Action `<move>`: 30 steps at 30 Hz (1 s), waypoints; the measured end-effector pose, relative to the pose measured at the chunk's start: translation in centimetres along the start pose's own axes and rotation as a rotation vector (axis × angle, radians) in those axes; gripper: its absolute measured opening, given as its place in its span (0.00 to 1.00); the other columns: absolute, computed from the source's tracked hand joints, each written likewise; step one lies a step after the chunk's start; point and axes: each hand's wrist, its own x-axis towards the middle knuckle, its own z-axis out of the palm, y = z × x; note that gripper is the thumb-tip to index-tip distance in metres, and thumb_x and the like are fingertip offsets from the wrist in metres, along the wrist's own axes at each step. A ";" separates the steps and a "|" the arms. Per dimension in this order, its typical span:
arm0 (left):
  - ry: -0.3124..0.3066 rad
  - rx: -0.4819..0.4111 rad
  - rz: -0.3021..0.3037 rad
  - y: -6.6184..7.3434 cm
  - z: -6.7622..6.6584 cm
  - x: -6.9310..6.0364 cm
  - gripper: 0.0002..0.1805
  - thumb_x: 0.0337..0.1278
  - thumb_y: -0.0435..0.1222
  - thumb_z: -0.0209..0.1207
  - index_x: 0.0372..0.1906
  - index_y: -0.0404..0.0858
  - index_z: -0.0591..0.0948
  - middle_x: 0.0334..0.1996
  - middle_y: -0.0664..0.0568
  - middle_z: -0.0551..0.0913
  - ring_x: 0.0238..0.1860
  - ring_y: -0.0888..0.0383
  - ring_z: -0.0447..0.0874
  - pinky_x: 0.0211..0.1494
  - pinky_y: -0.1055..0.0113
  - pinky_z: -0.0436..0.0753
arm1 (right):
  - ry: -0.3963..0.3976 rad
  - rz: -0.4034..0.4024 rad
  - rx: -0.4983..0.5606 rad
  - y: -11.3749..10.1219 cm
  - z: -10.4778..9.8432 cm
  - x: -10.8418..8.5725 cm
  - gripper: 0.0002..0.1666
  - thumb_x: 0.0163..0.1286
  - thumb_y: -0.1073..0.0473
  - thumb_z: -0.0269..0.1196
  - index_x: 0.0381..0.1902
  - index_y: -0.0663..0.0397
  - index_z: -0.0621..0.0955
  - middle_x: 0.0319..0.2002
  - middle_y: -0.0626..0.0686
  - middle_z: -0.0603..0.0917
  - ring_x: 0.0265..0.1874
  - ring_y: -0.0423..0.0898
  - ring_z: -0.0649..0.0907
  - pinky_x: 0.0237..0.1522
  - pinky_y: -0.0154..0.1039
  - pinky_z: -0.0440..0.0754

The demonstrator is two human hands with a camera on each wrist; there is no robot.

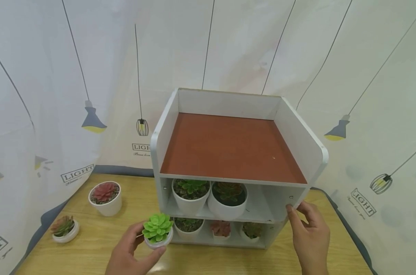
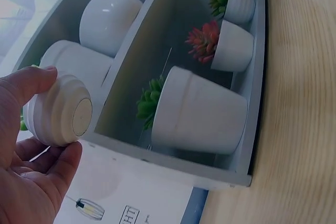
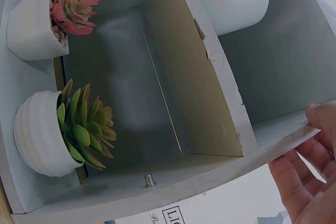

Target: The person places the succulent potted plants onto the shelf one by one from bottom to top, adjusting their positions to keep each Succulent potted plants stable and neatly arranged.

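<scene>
the left hand (image 1: 128,250) pinches a small ribbed white pot (image 2: 58,109) between thumb and fingers, a bright green succulent (image 1: 157,227) in it. this pot is off the table (image 1: 77,261), in front of the left side of a white shelf unit (image 1: 298,139). the right hand (image 1: 310,233) pinches the front edge of the unit's right side wall between thumb and fingers.

on the unit's upper level, a left pot (image 1: 191,201) and a rounder pot (image 1: 227,206) stand side by side toward the left. below them, from left to right, stand a larger white pot (image 1: 188,232), a small pot with a red succulent (image 1: 221,229) and a ribbed pot with a green one (image 1: 251,231). to the left, on the table, are a white pot with a dark red succulent (image 1: 107,200) and a shallow potted plant (image 1: 65,230).
</scene>
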 end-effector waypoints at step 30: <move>-0.188 -0.110 0.175 2.2 5.0 0.3 0.34 0.48 0.41 0.81 0.63 0.47 0.80 0.57 0.60 0.82 0.56 0.68 0.81 0.58 0.68 0.89 | 0.000 -0.019 0.028 0.2 0.0 0.0 0.16 0.73 0.59 0.68 0.57 0.50 0.87 0.48 0.35 0.85 0.50 0.31 0.83 0.41 0.18 0.85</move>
